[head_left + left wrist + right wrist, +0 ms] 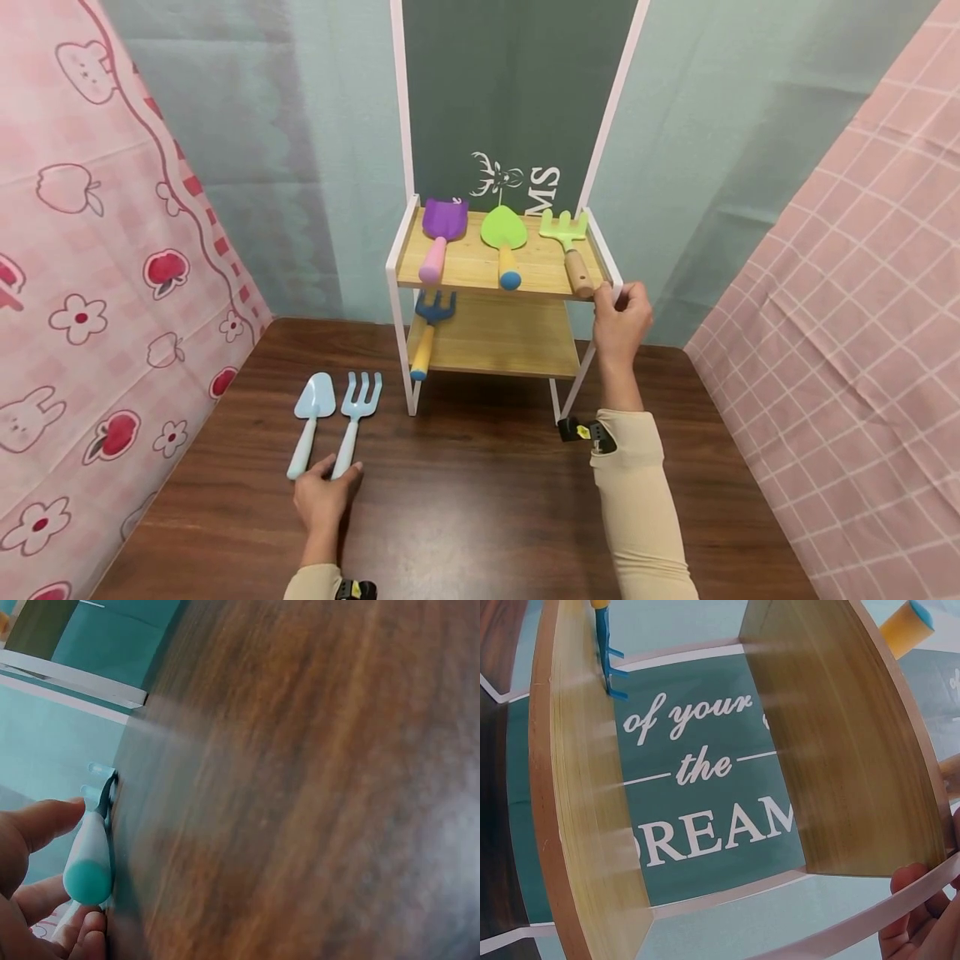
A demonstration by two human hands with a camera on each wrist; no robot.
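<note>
My left hand (322, 496) is low over the table, thumb and fingers spread on either side of the handle of a light blue hand fork (351, 429). In the left wrist view the fork's rounded handle end (88, 881) shows between thumb and fingers. A light blue trowel (309, 421) lies just left of the fork. My right hand (622, 321) grips the front right corner of a two-tier shelf (480, 333) with white frame and wooden boards. In the right wrist view, fingers (909, 879) curl around the frame bar.
On the top board lie a purple shovel (444, 225), a green leaf-shaped trowel (504, 229) and a green rake (573, 258). A blue fork with yellow handle (425, 337) lies on the lower board. A dark lettered panel (517, 92) rises behind. Patterned cloth (112, 317) hangs around the brown table (465, 517).
</note>
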